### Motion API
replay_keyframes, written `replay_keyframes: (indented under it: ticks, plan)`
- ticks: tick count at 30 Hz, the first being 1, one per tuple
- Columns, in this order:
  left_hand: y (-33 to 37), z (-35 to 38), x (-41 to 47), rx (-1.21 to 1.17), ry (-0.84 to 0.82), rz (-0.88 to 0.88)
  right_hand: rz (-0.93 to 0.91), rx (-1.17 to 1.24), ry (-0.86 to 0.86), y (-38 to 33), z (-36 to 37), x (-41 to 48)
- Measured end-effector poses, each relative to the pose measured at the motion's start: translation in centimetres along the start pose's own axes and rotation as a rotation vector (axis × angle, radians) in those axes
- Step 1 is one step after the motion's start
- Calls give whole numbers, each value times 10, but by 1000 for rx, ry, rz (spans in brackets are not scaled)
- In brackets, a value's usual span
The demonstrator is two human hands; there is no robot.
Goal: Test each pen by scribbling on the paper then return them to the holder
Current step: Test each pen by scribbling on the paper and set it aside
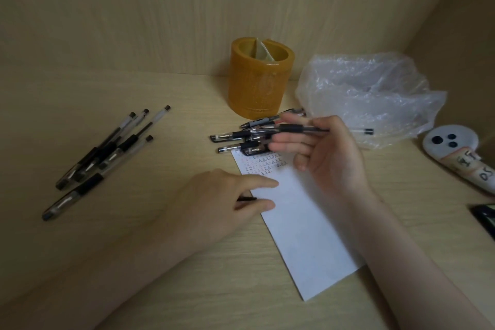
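1. My right hand is raised above the far end of the paper, palm turned leftward, gripping a pen with a black grip. The pen lies level across the fingertips, and its clear barrel pokes out past the back of the hand.
2. My left hand lies palm down on the counter, nearer to me than the right hand. Its index finger and thumb rest on the left edge of the paper.
3. A thin dark piece peeks out between that thumb and finger. I cannot tell what it is, or whether the hand is holding it.
4. The paper is a white sheet lying under and between both hands. Rows of small marks fill its far end, just below the right hand's fingers.
5. A loose pile of pens lies just beyond the right hand's fingertips, touching the paper's far edge.
6. The amber holder stands upright just past that pile.
7. A second cluster of pens lies well to the left of the left hand.
8. A crumpled clear plastic bag sits beyond the right hand, beside the holder.
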State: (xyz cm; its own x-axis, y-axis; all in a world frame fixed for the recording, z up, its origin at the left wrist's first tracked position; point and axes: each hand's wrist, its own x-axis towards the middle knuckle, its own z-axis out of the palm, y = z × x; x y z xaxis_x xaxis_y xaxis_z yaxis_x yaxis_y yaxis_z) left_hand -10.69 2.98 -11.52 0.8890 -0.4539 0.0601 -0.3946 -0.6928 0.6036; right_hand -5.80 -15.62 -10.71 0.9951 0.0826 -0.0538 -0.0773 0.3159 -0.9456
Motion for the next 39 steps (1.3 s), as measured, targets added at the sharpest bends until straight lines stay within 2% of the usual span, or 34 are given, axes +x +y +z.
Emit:
replay_keyframes:
  ticks: [3, 7, 11, 16, 39]
  plan:
    - [4, -1, -2, 35, -55, 19, -13, -184, 72, 8, 6, -2]
    - [3, 1, 0, 46, -59, -1, -194, -433, 197, 15, 6, -1]
    - [2, 2, 0, 57, -58, -2, -276, -568, 285, 20, 8, 0]
    - [1, 3, 0, 61, -39, -13, -298, -594, 332, 30, 3, 2]
    - [0, 4, 1, 98, -48, -7, -372, -650, 283, 33, 4, 2]
